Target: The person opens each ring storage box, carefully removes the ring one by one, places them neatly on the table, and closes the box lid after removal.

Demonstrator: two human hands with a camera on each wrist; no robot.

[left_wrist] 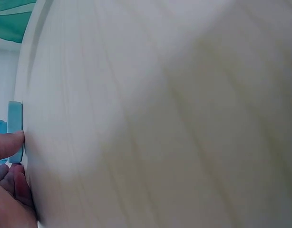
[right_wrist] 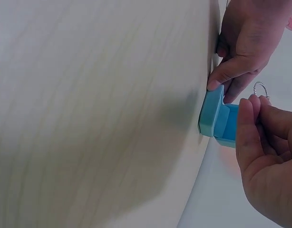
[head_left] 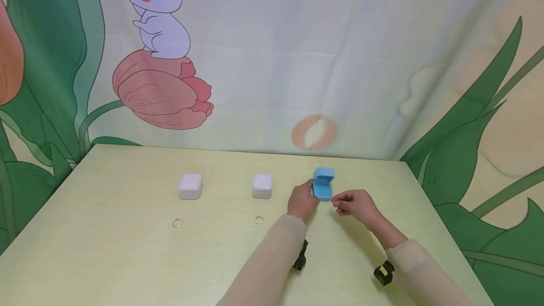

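Observation:
A small blue ring box (head_left: pixel 323 193) stands on the table at the right, its lid raised and its inside facing me. My left hand (head_left: pixel 302 201) grips the box at its left side; in the right wrist view the thumb (right_wrist: pixel 231 71) lies against the base. Just right of the box, my right hand (head_left: pixel 356 206) pinches a thin silver ring (right_wrist: pixel 261 83) between thumb and fingertips. The ring's upper arc shows above the fingertips, the rest hidden by them. In the left wrist view, the left thumb (left_wrist: pixel 9 144) crosses the edge of the blue box (left_wrist: pixel 15 114).
Two closed pale lilac boxes (head_left: pixel 190 186) (head_left: pixel 261 186) stand left of the blue one. In front of each lies a ring, a gold one (head_left: pixel 177 223) at left and a smaller one (head_left: pixel 259 220) nearer the middle. A printed curtain (head_left: pixel 263 60) hangs behind the table.

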